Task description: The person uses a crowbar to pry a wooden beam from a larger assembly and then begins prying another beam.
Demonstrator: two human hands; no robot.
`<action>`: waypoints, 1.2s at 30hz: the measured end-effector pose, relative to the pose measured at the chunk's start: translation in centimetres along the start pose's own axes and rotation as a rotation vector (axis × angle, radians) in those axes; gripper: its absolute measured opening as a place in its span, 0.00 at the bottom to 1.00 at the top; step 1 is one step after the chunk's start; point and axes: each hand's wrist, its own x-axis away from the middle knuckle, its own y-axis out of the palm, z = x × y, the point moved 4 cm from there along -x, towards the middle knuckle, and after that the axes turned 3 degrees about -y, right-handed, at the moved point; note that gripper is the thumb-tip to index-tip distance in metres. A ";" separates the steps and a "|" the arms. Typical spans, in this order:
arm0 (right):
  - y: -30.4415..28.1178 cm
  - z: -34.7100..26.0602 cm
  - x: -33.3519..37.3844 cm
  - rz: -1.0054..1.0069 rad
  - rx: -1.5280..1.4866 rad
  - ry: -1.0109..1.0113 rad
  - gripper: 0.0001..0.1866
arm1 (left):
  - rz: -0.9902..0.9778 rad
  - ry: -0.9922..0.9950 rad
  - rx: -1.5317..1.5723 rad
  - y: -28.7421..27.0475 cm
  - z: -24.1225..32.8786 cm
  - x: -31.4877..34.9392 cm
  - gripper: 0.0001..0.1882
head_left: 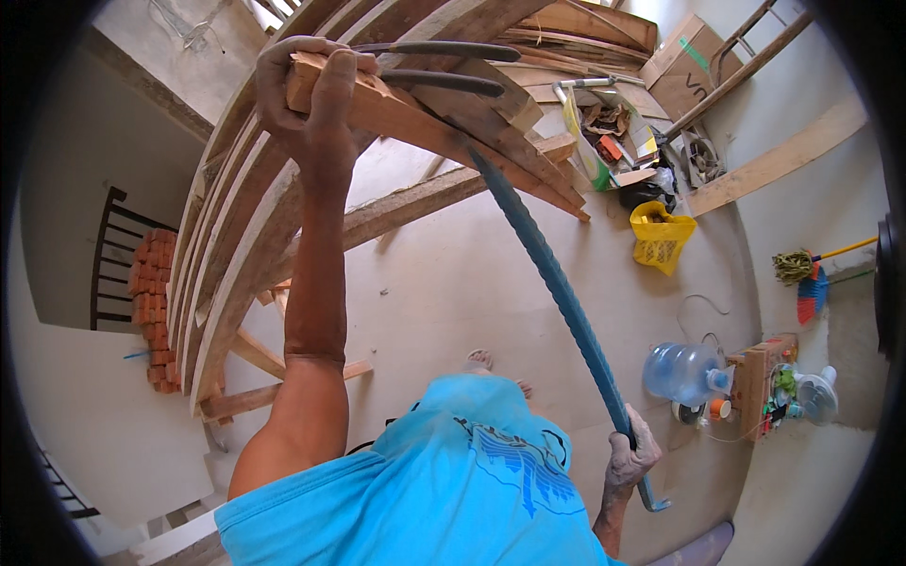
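High at the left, my left hand (324, 118) is closed around the end of a wooden beam (415, 118), thumb over its top. Two dark curved handles (444, 49), like those of pincers, jut out beside that hand; their other end is hidden, and I cannot tell if the hand touches them. Down at the lower right, my right hand (632, 453) grips a long blue pry bar (552, 274) near its hooked end. The bar slants up and left, and its far tip meets the beam's lower edge or lies just in front of it.
Curved wooden ribs (250, 226) arch around the left, above a crosspiece (415, 203). Red bricks (153, 292) are stacked beyond. To the right are a scrap-filled sack (604, 141), a yellow bag (661, 236), a water jug (684, 373) and a leaning plank (779, 156).
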 end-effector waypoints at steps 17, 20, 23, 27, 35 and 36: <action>-1.6 -6.9 1.0 0.076 0.159 -0.018 0.24 | 0.087 0.028 -0.087 -0.1 -0.2 0.5 0.10; -1.9 -7.4 0.3 0.063 0.194 -0.039 0.25 | 0.098 -0.009 -0.171 0.3 0.9 0.7 0.09; -1.2 -6.2 0.7 0.067 0.166 0.002 0.26 | 0.119 -0.014 -0.108 0.5 1.1 0.6 0.09; 2.5 -4.1 3.1 0.044 0.055 0.090 0.27 | 0.104 -0.023 -0.084 0.2 0.4 0.7 0.10; 8.1 -5.1 6.7 0.028 -0.028 0.128 0.25 | -0.038 0.444 -0.545 -0.7 0.5 0.2 0.11; 8.1 -5.2 6.8 0.024 -0.041 0.190 0.24 | 0.034 0.210 -0.264 -0.6 0.2 0.1 0.11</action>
